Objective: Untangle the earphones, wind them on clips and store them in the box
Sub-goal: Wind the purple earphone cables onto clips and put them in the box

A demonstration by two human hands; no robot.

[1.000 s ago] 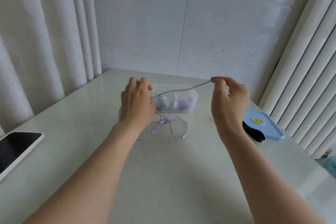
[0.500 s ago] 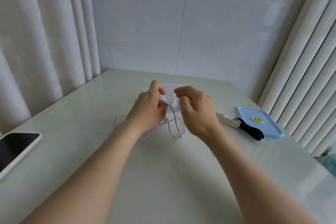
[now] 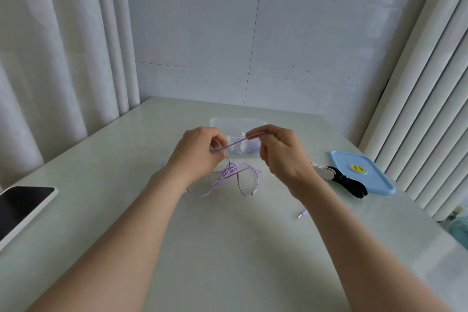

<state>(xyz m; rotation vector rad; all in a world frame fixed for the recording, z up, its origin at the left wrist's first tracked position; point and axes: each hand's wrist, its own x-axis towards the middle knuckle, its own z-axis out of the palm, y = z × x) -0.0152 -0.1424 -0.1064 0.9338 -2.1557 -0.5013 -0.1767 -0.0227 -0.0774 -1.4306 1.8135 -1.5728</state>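
Purple earphones (image 3: 229, 177) lie in a loose tangle on the pale table, under and between my hands. My left hand (image 3: 198, 153) pinches the cord near its fingertips. My right hand (image 3: 281, 152) pinches the same cord a short way to the right, so a short stretch runs raised between them. The jack plug (image 3: 301, 215) lies on the table beside my right forearm. Behind my hands stands the clear plastic box (image 3: 222, 121), its contents mostly hidden. White and black clips (image 3: 339, 180) lie to the right.
A light blue lid (image 3: 362, 175) with a yellow sticker lies at the right, next to the clips. A tablet with a dark screen (image 3: 22, 208) sits at the table's left edge. Curtains hang on both sides and a tiled wall stands behind.
A second ago my hands held the cord stretched wide apart. They came close together over the tangle and have now parted a little, with a short raised stretch of cord between them.
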